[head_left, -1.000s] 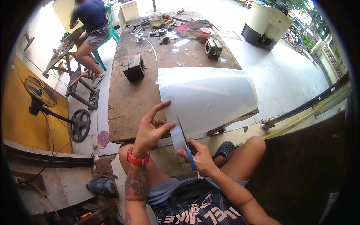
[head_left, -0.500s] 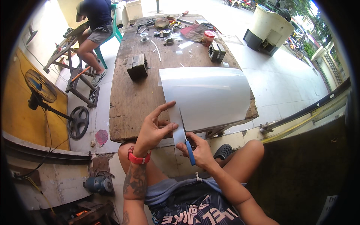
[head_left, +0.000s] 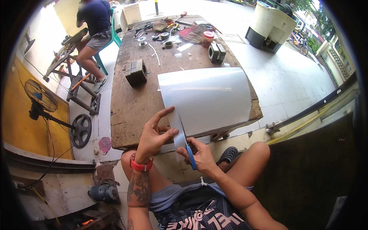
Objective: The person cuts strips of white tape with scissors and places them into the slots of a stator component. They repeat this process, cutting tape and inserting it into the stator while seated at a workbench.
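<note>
A large translucent whitish plastic sheet (head_left: 207, 97) lies curved over the near end of the wooden table, its near edge by my knees. My right hand (head_left: 202, 156) grips a pair of scissors (head_left: 191, 157) by the blue handle. Their blades point away from me, into the sheet near its left edge. Along that edge a narrow strip (head_left: 178, 135) is partly cut and hangs toward me. My left hand (head_left: 152, 135) pinches this strip with the thumb on top; its index finger stretches along the sheet's left border.
Two dark metal stator cores (head_left: 135, 73) (head_left: 217, 53) stand on the wooden table (head_left: 124, 111). Tape rolls, tools and a red-lidded jar (head_left: 207, 37) crowd its far end. A fan (head_left: 40, 96) stands left, near a person (head_left: 94, 23) seated on a green chair. A large pale tub (head_left: 270, 27) is at far right.
The view has shifted slightly, so the sheet, hands and scissors appear a little further left. Both hands keep their grips. The seated person's upper body has moved a little.
</note>
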{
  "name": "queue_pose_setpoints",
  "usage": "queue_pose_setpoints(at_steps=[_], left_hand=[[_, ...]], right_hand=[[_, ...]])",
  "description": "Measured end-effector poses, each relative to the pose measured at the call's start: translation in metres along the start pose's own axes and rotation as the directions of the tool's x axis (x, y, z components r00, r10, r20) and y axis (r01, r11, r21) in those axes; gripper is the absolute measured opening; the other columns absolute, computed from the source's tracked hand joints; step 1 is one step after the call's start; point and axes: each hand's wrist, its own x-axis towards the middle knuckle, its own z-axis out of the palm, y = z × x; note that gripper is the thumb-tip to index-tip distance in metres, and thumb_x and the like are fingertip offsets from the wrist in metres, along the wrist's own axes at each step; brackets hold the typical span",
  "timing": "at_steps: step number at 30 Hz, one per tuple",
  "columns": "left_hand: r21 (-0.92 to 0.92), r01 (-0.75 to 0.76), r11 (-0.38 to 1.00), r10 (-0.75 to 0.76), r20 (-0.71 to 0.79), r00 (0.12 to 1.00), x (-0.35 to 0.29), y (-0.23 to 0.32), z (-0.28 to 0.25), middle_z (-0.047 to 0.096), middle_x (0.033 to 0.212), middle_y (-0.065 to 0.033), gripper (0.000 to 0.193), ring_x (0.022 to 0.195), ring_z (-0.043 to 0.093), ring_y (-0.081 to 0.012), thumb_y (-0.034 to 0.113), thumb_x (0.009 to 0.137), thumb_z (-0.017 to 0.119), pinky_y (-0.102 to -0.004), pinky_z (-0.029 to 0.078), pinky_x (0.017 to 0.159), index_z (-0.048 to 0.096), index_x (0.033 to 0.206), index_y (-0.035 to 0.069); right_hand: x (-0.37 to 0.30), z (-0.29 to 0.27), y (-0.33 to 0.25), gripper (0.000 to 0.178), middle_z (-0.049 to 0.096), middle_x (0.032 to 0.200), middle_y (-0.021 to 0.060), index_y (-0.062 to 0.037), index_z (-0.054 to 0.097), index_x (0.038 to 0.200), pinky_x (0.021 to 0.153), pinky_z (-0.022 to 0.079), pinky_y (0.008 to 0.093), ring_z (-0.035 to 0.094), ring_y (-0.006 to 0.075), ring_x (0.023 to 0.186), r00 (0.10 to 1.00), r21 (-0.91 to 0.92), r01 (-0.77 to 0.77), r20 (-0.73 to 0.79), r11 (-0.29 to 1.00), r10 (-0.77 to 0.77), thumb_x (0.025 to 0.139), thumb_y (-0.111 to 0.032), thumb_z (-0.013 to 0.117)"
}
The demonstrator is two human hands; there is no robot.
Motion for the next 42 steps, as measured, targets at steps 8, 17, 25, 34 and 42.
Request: queue_pose_setpoints(at_steps=[8, 17, 25, 34, 42], left_hand=[[0.001, 0.025, 1.000, -0.025, -0.138, 0.990, 0.032, 0.014, -0.008, 0.060, 0.141, -0.0166, 0.066, 0.102, 0.071, -0.0163, 0.005, 0.093, 0.077, -0.0272, 0.060, 0.078, 0.048, 0.152, -0.001], [-0.014, -0.130, 0.991, 0.129, -0.076, 0.989, 0.054, 0.019, -0.010, 0.055, 0.150, -0.0171, 0.066, 0.098, 0.074, -0.0196, 0.000, 0.091, 0.077, -0.0315, 0.064, 0.081, 0.048, 0.151, -0.003], [-0.017, -0.086, 0.996, 0.084, -0.108, 0.991, 0.048, 0.010, -0.016, 0.053, 0.152, -0.0154, 0.070, 0.097, 0.074, -0.0180, 0.001, 0.089, 0.080, -0.0288, 0.062, 0.077, 0.049, 0.151, -0.001], [-0.014, -0.078, 0.997, 0.076, -0.109, 0.991, 0.046, 0.010, -0.018, 0.055, 0.151, -0.0155, 0.072, 0.096, 0.074, -0.0174, 0.003, 0.088, 0.081, -0.0292, 0.062, 0.076, 0.048, 0.152, 0.000], [-0.005, -0.064, 0.998, 0.063, -0.095, 0.994, 0.041, 0.013, -0.020, 0.056, 0.149, -0.0163, 0.072, 0.096, 0.074, -0.0188, 0.003, 0.088, 0.081, -0.0298, 0.063, 0.076, 0.048, 0.152, -0.001]], right_hand=[[0.000, -0.001, -0.007, 0.043, 0.061, 0.070, 0.0000, 0.0014, 0.068, 0.112, 0.054, 0.044, 0.0256, 0.054, 0.0058, 0.060, 0.998, 0.030, 0.067, -0.022, 0.997, -0.067, 0.094, -0.035, 0.082], [0.037, -0.018, -0.038, 0.061, 0.061, 0.071, 0.0026, 0.0030, 0.068, 0.110, 0.060, 0.044, 0.0285, 0.054, 0.0097, 0.065, 0.984, -0.075, 0.174, -0.024, 0.982, -0.176, 0.092, -0.054, 0.078], [0.035, -0.016, -0.033, 0.061, 0.055, 0.068, 0.0016, 0.0033, 0.067, 0.105, 0.058, 0.041, 0.0294, 0.049, 0.0094, 0.065, 0.985, -0.118, 0.170, 0.000, 0.978, -0.171, 0.091, -0.055, 0.079], [0.036, -0.015, -0.031, 0.051, 0.063, 0.081, 0.0020, 0.0029, 0.065, 0.114, 0.060, 0.048, 0.0251, 0.058, 0.0069, 0.067, 0.997, -0.090, 0.073, 0.042, 0.993, -0.069, 0.094, -0.041, 0.081], [0.035, -0.011, -0.032, 0.056, 0.055, 0.067, 0.0001, 0.0022, 0.067, 0.103, 0.057, 0.040, 0.0278, 0.048, 0.0072, 0.064, 0.980, -0.096, 0.197, -0.002, 0.976, -0.198, 0.091, -0.050, 0.081]])
